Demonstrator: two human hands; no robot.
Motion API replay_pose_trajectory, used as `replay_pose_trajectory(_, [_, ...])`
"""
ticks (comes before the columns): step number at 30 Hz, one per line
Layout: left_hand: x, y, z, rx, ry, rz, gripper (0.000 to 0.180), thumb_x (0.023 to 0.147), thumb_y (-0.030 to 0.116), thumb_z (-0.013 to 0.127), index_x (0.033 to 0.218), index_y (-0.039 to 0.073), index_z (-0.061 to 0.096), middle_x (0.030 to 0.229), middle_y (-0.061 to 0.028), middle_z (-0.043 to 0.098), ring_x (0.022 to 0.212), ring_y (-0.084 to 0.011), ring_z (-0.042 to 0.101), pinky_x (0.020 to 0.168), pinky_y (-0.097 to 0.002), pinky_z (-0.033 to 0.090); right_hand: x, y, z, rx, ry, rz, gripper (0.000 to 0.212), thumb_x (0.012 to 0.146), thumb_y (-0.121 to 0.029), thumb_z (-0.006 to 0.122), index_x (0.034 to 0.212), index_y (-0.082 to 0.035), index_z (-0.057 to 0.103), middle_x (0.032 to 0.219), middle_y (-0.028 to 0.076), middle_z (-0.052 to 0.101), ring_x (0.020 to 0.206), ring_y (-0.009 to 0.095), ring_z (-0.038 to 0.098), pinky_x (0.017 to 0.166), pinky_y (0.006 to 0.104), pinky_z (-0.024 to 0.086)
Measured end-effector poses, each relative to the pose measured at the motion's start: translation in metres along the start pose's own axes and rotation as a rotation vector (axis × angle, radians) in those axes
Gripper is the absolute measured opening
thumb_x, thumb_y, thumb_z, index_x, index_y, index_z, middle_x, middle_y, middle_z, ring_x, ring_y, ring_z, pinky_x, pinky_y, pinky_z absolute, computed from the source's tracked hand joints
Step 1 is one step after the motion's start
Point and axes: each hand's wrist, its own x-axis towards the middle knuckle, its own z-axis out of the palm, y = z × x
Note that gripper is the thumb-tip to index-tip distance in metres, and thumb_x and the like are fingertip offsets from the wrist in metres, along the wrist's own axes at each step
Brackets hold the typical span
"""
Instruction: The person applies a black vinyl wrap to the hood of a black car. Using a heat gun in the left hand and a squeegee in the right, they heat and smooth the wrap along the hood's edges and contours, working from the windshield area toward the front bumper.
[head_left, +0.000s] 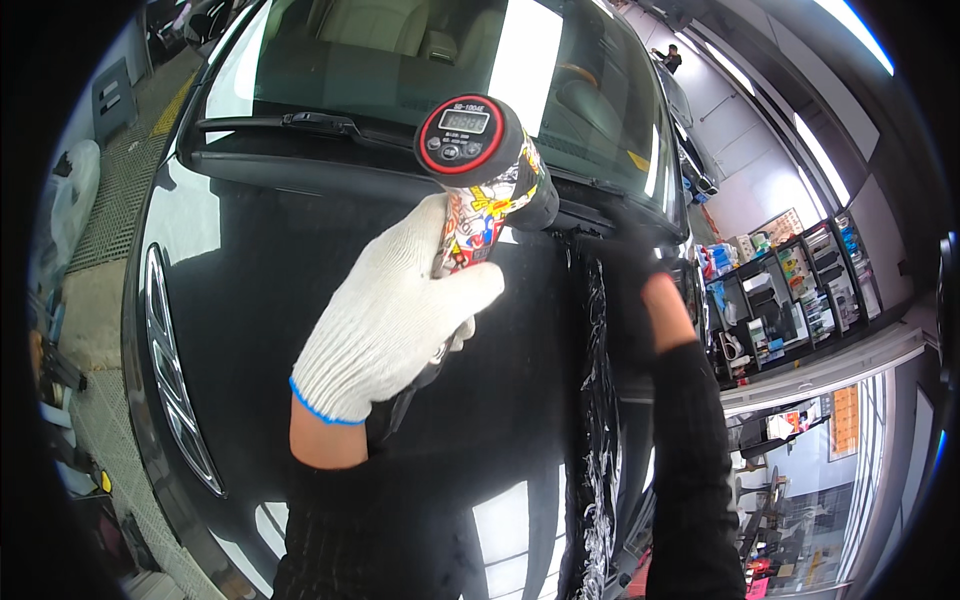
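Note:
My left hand (395,305), in a white knitted glove with a blue cuff edge, is closed around the sticker-covered handle of a heat gun (500,190). The gun has a red-ringed round back with a small display and buttons. Its nozzle points away from me, over the base of the windshield. On the right, my right hand (628,258) wears a dark glove and is smeared by motion; its fingers cannot be made out. It is near the top of a strip of wrinkled glossy black film (596,370), which runs down the dark car hood (260,330).
Past the hood lie a wiper (320,124) and the windshield (380,70). At the left is a chrome grille emblem piece (178,370) and a grated floor (105,235). Shelves (800,290) of bottles stand on the right; a person (668,60) is far off.

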Motion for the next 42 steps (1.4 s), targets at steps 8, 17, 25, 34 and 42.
replay_pose_trajectory(8, [-0.017, 0.009, -0.016, 0.083, 0.075, 0.069, 0.045, 0.096, 0.013, 0.069, 0.135, -0.004, 0.057, 0.078, -0.0038, 0.061, 0.065, -0.0093, 0.061, 0.062, -0.0272, 0.053, 0.059, -0.029, 0.031, -0.391, -0.489, 0.081, 0.048, 0.084, -0.031, 0.079, 0.118, 0.002, 0.081, 0.118, 0.028, 0.078, 0.112, 0.047, 0.076, 0.101, 0.0502, 0.059])
replay_pose_trajectory(17, [-0.017, -0.007, -0.026, 0.146, 0.135, 0.148, 0.049, 0.095, 0.016, 0.069, 0.138, -0.004, 0.055, 0.077, -0.0030, 0.061, 0.064, -0.0090, 0.060, 0.060, -0.0268, 0.052, 0.085, -0.028, 0.038, -0.664, -0.633, 0.092, 0.033, 0.090, -0.022, 0.071, 0.116, -0.006, 0.083, 0.120, 0.022, 0.080, 0.114, 0.042, 0.077, 0.097, 0.0457, 0.062])
replay_pose_trajectory(25, [-0.013, -0.009, -0.025, 0.179, 0.113, 0.110, 0.048, 0.094, 0.018, 0.068, 0.136, -0.002, 0.057, 0.074, -0.0030, 0.061, 0.062, -0.0087, 0.059, 0.056, -0.0261, 0.050, 0.084, -0.015, 0.023, -0.406, -0.700, -0.016, 0.044, 0.085, -0.034, 0.081, 0.116, -0.001, 0.082, 0.108, 0.019, 0.083, 0.097, 0.034, 0.079, 0.092, 0.0415, 0.058])
replay_pose_trajectory(34, [-0.015, -0.008, -0.021, 0.207, 0.121, 0.120, 0.045, 0.095, 0.019, 0.069, 0.133, -0.001, 0.057, 0.076, -0.0036, 0.062, 0.063, -0.0096, 0.060, 0.058, -0.0272, 0.051, 0.075, -0.022, 0.029, -0.447, -0.539, 0.103, 0.040, 0.086, -0.028, 0.070, 0.110, 0.001, 0.082, 0.114, 0.029, 0.077, 0.111, 0.048, 0.074, 0.094, 0.0502, 0.060])
replay_pose_trajectory(42, [-0.013, -0.005, -0.018, 0.215, 0.082, 0.070, 0.046, 0.095, 0.018, 0.069, 0.134, -0.001, 0.057, 0.077, -0.0042, 0.062, 0.065, -0.0102, 0.061, 0.058, -0.0277, 0.052, 0.071, -0.007, 0.020, -0.155, -0.569, 0.157, 0.035, 0.092, -0.031, 0.081, 0.113, -0.003, 0.083, 0.105, 0.015, 0.082, 0.096, 0.024, 0.077, 0.087, 0.0390, 0.059])
